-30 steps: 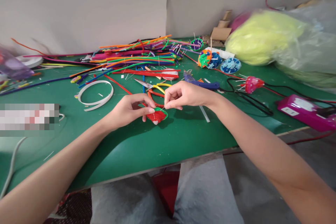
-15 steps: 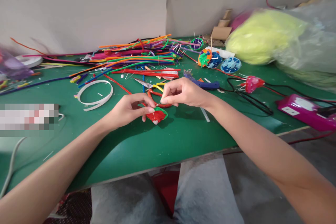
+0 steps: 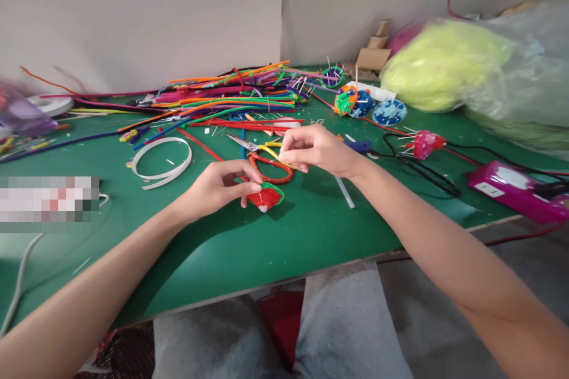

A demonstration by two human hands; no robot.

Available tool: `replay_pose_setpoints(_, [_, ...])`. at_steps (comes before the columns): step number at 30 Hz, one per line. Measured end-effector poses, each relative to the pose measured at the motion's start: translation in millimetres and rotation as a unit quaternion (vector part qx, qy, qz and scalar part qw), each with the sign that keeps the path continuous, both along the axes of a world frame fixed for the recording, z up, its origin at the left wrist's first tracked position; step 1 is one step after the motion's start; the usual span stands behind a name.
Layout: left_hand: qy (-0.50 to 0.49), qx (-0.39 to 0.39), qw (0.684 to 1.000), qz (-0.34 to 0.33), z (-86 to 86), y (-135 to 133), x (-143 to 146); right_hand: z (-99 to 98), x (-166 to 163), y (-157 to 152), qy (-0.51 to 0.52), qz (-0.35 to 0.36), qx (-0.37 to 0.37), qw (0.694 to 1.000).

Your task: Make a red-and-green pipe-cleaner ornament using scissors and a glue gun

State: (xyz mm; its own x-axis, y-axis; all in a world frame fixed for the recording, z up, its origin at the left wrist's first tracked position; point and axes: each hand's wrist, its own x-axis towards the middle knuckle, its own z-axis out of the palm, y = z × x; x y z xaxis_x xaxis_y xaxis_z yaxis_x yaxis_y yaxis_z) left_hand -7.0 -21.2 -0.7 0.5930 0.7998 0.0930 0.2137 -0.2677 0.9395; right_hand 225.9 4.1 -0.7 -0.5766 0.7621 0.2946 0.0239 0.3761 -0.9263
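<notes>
My left hand [image 3: 220,185] pinches a small red and green pipe-cleaner piece with a white tip [image 3: 265,197], holding it just above the green table [image 3: 275,243]. My right hand [image 3: 313,148] hovers a little above and behind that piece, fingers pinched together on something too thin to make out. Directly under my right hand lie scissors with yellow and red handles [image 3: 262,154]. A pile of coloured pipe cleaners [image 3: 226,100] stretches across the table behind both hands.
A white headband [image 3: 160,160] lies left of the hands. Round craft pieces stuck with pins [image 3: 368,105] and a red one [image 3: 424,143] sit right of centre, a magenta device with black cables [image 3: 515,189] near the right edge, and a yellow-green bag [image 3: 444,62] behind.
My right hand has lifted away from the red and green piece, moving up and back over the scissors. My left hand has kept the piece still.
</notes>
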Motion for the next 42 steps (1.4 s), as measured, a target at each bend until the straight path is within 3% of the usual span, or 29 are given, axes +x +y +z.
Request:
replay_pose_setpoints(5, [-0.035, -0.043, 0.998, -0.002, -3.3, 2.7, -4.6, -1.1, -1.5, 0.9, -0.110, -0.034, 0.009, 0.993])
replay_pose_setpoints(8, [-0.059, -0.055, 0.997, -0.006, -3.5, 3.5, -6.3, -2.5, -3.5, 1.3, -0.173, -0.041, 0.078, 0.981])
replay_pose_setpoints(11, [-0.070, -0.047, 0.996, 0.001, -3.3, 3.8, -6.5, -1.7, -5.1, 0.7, -0.173, -0.080, 0.136, 0.972])
replay_pose_setpoints(17, [-0.118, 0.016, 0.991, 0.064, -3.8, 6.2, -8.0, 1.3, -6.4, -1.7, -0.131, -0.013, 0.060, 0.989])
replay_pose_setpoints(26, [-0.115, 0.063, 0.989, 0.074, 1.2, 3.1, -8.5, -4.4, -11.3, -1.7, -0.130, -0.008, 0.057, 0.990])
replay_pose_setpoints(32, [-0.114, 0.044, 0.989, 0.080, 1.4, 3.6, -7.9, -6.0, -12.4, -1.9, -0.139, -0.009, 0.049, 0.989])
replay_pose_setpoints(38, [-0.187, -0.036, 0.975, 0.111, -8.0, 8.3, -8.5, -6.5, -14.6, -0.6, -0.133, -0.017, 0.055, 0.989])
replay_pose_setpoints(42, [-0.155, -0.027, 0.981, 0.116, -6.4, 9.3, -9.1, -5.0, -14.8, -2.5, -0.114, -0.033, 0.063, 0.991])
